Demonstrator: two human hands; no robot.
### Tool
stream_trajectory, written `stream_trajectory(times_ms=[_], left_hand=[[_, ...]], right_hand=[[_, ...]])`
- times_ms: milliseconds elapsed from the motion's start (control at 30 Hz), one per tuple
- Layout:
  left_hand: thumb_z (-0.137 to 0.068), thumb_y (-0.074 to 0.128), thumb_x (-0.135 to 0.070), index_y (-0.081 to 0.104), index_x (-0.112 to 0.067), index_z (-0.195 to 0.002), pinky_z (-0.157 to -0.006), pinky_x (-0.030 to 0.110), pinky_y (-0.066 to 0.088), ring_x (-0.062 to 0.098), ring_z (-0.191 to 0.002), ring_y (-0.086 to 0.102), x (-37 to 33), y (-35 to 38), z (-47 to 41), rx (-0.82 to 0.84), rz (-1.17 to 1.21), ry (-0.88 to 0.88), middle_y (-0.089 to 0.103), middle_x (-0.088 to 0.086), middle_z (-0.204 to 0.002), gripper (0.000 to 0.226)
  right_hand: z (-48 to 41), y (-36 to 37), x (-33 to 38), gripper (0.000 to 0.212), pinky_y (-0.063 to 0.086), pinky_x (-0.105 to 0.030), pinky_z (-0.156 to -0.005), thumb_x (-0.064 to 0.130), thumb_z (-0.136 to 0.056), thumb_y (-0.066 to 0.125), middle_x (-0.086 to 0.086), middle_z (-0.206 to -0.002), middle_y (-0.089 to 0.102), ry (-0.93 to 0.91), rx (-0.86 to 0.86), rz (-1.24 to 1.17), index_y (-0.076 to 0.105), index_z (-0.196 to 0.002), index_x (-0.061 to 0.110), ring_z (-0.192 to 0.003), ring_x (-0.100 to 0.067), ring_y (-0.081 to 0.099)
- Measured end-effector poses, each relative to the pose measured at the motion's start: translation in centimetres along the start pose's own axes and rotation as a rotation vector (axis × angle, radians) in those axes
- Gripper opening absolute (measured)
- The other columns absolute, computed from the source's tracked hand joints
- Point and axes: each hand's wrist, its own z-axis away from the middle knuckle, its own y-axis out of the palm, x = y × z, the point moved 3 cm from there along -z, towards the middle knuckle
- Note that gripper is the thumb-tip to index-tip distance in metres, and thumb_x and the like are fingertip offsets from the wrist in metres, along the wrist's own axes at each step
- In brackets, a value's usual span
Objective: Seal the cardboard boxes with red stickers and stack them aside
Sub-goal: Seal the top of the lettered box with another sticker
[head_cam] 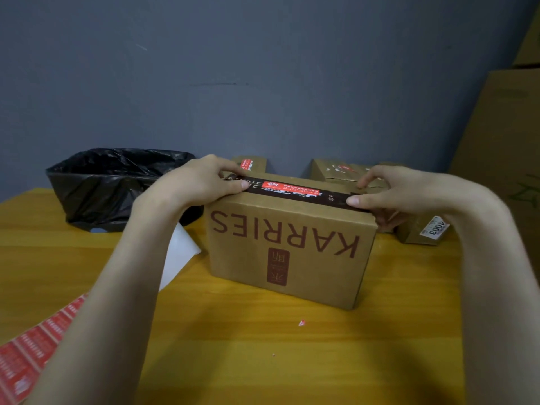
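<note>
Head view. We are looking down at the cardboard box (pixel 292 244), which is standing near the middle of the yellow desk (pixel 263 361), its printed side (lettering upside down to us) facing the camera. A red sticker (pixel 289 187) is lying on the dark band along the box's top, between the two hands.

The left hand (pixel 201 182) is gripping the top left corner: its fingers (pixel 242 185) are curling over the far edge, and the thumb is pressing on the band just beside the sticker's left end. The right hand (pixel 391 191) is gripping the top right corner, thumb pressing on the band's end and the other fingers curling down the right side.

A sticker sheet (pixel 32 346) is lying at the desk's lower left. White backing paper (pixel 178 258) is lying partly under the left forearm. A black bin bag (pixel 117 185) is sitting behind it. Two more boxes (pixel 251 164) are standing behind, and a labelled small box (pixel 420 229) is standing just beside the right hand.
</note>
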Motion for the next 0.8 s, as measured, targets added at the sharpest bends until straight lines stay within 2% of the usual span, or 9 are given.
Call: stream_trajectory(times_ms=[67, 100, 167, 267, 367, 467, 633, 800], left_hand=[[-0.088, 0.059, -0.039, 0.063, -0.036, -0.114, -0.088, 0.032, 0.042, 0.021, -0.118, 0.050, -0.4, -0.2, 0.2, -0.077, 0.016, 0.046, 0.057, 0.001, -0.128, 0.026], [-0.087, 0.062, -0.034, 0.067, -0.035, -0.106, -0.087, 0.030, 0.041, 0.019, -0.118, 0.050, -0.7, -0.3, 0.2, -0.109, 0.023, 0.080, 0.058, 0.000, -0.126, 0.020], [-0.087, 0.064, -0.024, 0.071, -0.032, -0.097, -0.087, 0.026, 0.038, 0.016, -0.117, 0.051, -1.3, -0.3, 0.2, -0.143, 0.030, 0.132, 0.061, -0.003, -0.124, 0.015], [-0.087, 0.064, -0.018, 0.074, -0.026, -0.098, -0.083, 0.022, 0.038, 0.012, -0.111, 0.055, -1.6, -0.2, 0.2, -0.157, 0.027, 0.140, 0.064, -0.003, -0.120, 0.016], [-0.089, 0.062, -0.016, 0.073, -0.026, -0.101, -0.082, 0.020, 0.036, 0.011, -0.113, 0.054, -1.4, -0.2, 0.1, -0.123, 0.024, 0.134, 0.064, -0.004, -0.121, 0.019], [-0.092, 0.055, -0.012, 0.072, -0.027, -0.104, -0.085, 0.019, 0.034, 0.012, -0.118, 0.051, -1.3, -0.1, 0.1, -0.079, -0.015, 0.142, 0.061, -0.005, -0.125, 0.026], [-0.092, 0.048, -0.006, 0.070, -0.031, -0.106, -0.092, 0.022, 0.036, 0.015, -0.122, 0.048, -1.1, 0.0, -0.1, -0.020, -0.064, 0.153, 0.057, -0.005, -0.131, 0.036], [-0.093, 0.048, -0.008, 0.069, -0.033, -0.108, -0.087, 0.020, 0.034, 0.013, -0.119, 0.049, -1.0, -0.2, 0.0, 0.011, -0.073, 0.166, 0.057, -0.007, -0.129, 0.036]], right_hand=[[-0.1, -0.2, 0.0, 0.049, 0.052, -0.029, -0.069, 0.046, -0.076, 0.064, 0.001, -0.109, 0.052, -0.029, -0.057, 0.076, 0.049, -0.117, 0.025, -0.088, -0.016, 0.060], [-0.1, -0.3, 0.2, 0.045, 0.048, -0.029, -0.071, 0.046, -0.077, 0.064, 0.005, -0.110, 0.047, -0.062, -0.095, 0.117, 0.052, -0.115, 0.026, -0.094, -0.016, 0.057], [-0.2, -0.5, 0.5, 0.038, 0.041, -0.031, -0.076, 0.044, -0.077, 0.066, 0.011, -0.100, 0.048, -0.145, -0.160, 0.146, 0.058, -0.111, 0.028, -0.098, -0.015, 0.049], [-0.2, -0.2, 1.7, 0.028, 0.047, -0.034, -0.072, 0.036, -0.077, 0.070, 0.006, -0.083, 0.058, -0.277, -0.214, 0.114, 0.065, -0.104, 0.031, -0.085, -0.016, 0.055], [-0.2, 0.9, 3.2, 0.018, 0.047, -0.020, -0.070, 0.031, -0.084, 0.065, 0.013, -0.085, 0.062, -0.384, -0.221, 0.092, 0.067, -0.101, 0.036, -0.084, -0.005, 0.057], [-0.5, 2.3, 4.6, 0.018, 0.037, -0.011, -0.065, 0.030, -0.091, 0.057, 0.022, -0.086, 0.056, -0.442, -0.204, 0.096, 0.067, -0.104, 0.037, -0.080, 0.004, 0.052], [-1.2, 3.9, 6.2, 0.028, 0.034, -0.008, -0.065, 0.023, -0.096, 0.049, 0.015, -0.098, 0.052, -0.481, -0.166, 0.178, 0.064, -0.117, 0.034, -0.092, -0.001, 0.050], [-2.0, 4.2, 8.0, 0.033, 0.031, -0.009, -0.057, 0.018, -0.097, 0.045, 0.025, -0.078, 0.037, -0.503, -0.130, 0.260, 0.059, -0.124, 0.032, -0.092, 0.003, 0.039]])
